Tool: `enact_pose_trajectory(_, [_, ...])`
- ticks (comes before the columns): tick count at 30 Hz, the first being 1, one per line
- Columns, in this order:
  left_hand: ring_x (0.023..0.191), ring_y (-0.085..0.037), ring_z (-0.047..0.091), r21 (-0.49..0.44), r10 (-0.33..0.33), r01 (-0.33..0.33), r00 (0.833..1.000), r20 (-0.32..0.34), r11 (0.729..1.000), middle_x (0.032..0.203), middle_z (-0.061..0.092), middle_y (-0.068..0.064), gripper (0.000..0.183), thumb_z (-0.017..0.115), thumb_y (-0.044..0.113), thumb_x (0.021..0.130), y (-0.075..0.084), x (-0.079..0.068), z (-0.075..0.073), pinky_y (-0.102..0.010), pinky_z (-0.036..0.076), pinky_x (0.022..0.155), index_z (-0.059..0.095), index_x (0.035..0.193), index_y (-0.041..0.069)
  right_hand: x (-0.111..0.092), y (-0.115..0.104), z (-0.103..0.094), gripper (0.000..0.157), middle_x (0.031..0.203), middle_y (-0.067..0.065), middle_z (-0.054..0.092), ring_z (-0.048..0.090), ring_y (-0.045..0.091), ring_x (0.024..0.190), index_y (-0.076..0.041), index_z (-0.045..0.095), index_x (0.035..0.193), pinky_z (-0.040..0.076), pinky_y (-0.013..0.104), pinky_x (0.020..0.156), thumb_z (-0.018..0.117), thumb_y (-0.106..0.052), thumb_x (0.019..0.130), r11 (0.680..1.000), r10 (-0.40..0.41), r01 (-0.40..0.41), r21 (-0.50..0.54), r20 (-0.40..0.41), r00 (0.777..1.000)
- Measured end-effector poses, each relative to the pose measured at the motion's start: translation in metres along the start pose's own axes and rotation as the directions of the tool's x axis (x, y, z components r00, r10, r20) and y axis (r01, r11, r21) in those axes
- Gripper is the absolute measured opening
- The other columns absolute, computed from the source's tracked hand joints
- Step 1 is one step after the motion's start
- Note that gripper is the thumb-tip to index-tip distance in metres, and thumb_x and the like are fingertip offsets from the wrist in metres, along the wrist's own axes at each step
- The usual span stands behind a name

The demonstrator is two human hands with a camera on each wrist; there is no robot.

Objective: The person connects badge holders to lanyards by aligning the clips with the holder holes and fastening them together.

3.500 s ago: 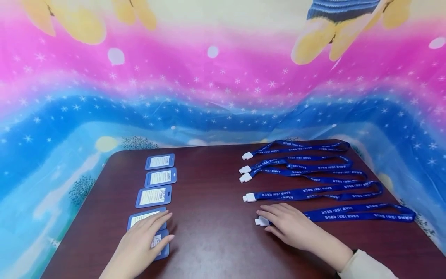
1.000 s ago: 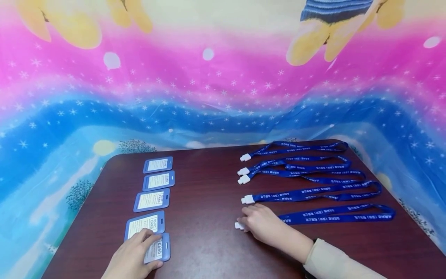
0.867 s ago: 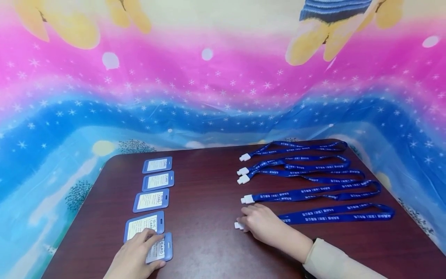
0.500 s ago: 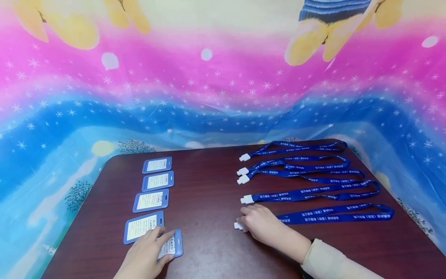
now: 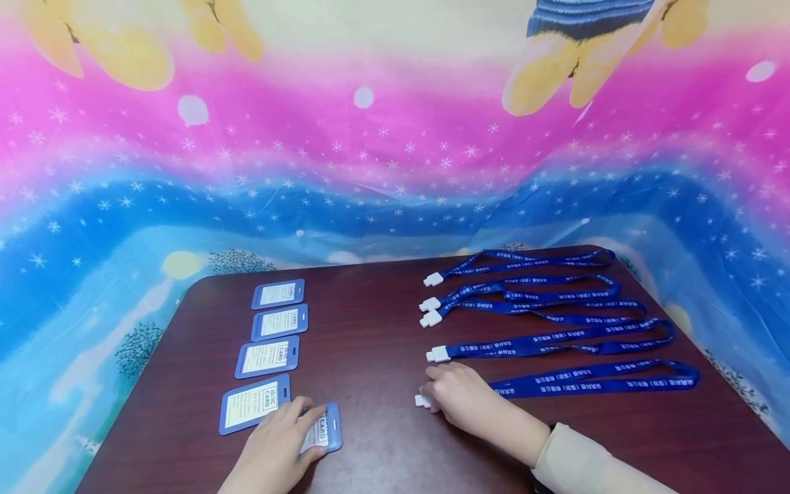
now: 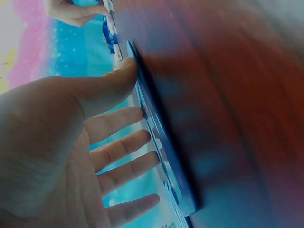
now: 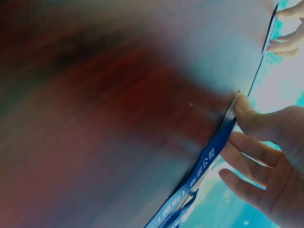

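My left hand (image 5: 274,446) holds the nearest blue ID card holder (image 5: 334,429) by its edges, thumb on the near side and index finger on the far side. The holder lies flat on the table, its left part hidden under the hand. In the left wrist view, the thumb presses the rim of this card holder (image 6: 164,123) while the other fingers are spread. My right hand (image 5: 469,401) pinches the nearest blue lanyard (image 5: 592,383) close to its white clip (image 5: 422,401). The right wrist view has the thumb and fingers on either side of the lanyard band (image 7: 206,159).
Several more card holders, such as this one (image 5: 254,405), form a column on the left of the brown table (image 5: 370,329). More looped lanyards (image 5: 555,339) lie on the right, white clips facing left. A colourful cloth (image 5: 370,171) hangs behind the table.
My left hand has slid the nearest card holder to the right, out of the column. Earlier, my right hand drew the nearest lanyard left; over the last second it stays put.
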State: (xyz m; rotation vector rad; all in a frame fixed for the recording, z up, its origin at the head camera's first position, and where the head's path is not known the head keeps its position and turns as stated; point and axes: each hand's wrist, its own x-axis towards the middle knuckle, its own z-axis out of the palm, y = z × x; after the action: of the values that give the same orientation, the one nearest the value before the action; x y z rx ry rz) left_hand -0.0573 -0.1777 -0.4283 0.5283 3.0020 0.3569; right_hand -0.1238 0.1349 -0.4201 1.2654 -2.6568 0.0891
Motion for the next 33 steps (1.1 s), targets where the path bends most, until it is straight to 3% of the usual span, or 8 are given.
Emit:
enact_pose_trajectory(8, [0.107,-0.028,0.056,-0.011,0.055,-0.055,0.998,0.005,0.998,0.120,0.058,-0.008,0.057,0.081,0.037,0.081,0.010,0.010,0.000,-0.053,0.047,0.094,0.064,0.127,0.007,0.000,0.001,0.002,0.011,0.070,-0.005,0.052,0.050,0.008,0.062,-0.013,0.078,0.085,0.044,0.024,0.057,0.086,-0.018,0.077,0.998,0.030,-0.031,0.048,0.009,0.999])
enact_pose_trajectory(14, [0.107,-0.027,0.057,0.024,0.096,-0.095,0.995,-0.023,0.995,0.119,0.059,-0.007,0.059,0.082,0.039,0.079,0.015,0.016,0.001,-0.051,0.048,0.092,0.065,0.127,0.008,0.002,0.001,0.002,0.012,0.071,-0.004,0.054,0.051,0.008,0.063,-0.012,0.079,0.086,0.045,0.023,0.059,0.085,-0.018,0.078,0.996,0.049,-0.051,0.074,0.024,0.998])
enact_pose_trajectory(18, [0.098,-0.021,0.057,0.057,0.113,-0.110,0.992,-0.057,0.992,0.110,0.059,-0.001,0.058,0.084,0.039,0.076,0.016,0.021,0.001,-0.045,0.051,0.084,0.067,0.123,0.010,0.002,0.001,0.001,0.012,0.073,-0.004,0.055,0.053,0.009,0.064,-0.013,0.079,0.086,0.046,0.024,0.059,0.086,-0.019,0.078,0.996,0.052,-0.054,0.076,0.026,0.998])
enact_pose_trajectory(24, [0.088,-0.018,0.055,0.047,0.081,-0.078,0.995,-0.058,0.996,0.100,0.059,0.003,0.056,0.087,0.038,0.070,0.019,0.025,0.001,-0.043,0.052,0.074,0.070,0.117,0.012,0.007,-0.002,-0.002,0.013,0.073,-0.005,0.053,0.052,0.008,0.065,-0.014,0.079,0.090,0.044,0.024,0.059,0.085,-0.019,0.079,0.997,0.039,-0.042,0.069,0.055,0.998])
enact_pose_trajectory(33, [0.089,-0.022,0.056,0.047,0.042,-0.039,0.997,-0.057,0.998,0.098,0.059,0.001,0.059,0.089,0.034,0.067,0.025,0.026,0.001,-0.046,0.053,0.075,0.069,0.116,0.008,0.015,-0.010,-0.003,0.011,0.072,-0.005,0.053,0.054,0.010,0.067,-0.015,0.078,0.086,0.047,0.026,0.062,0.084,-0.021,0.079,0.997,-0.052,0.053,-0.052,0.024,0.998])
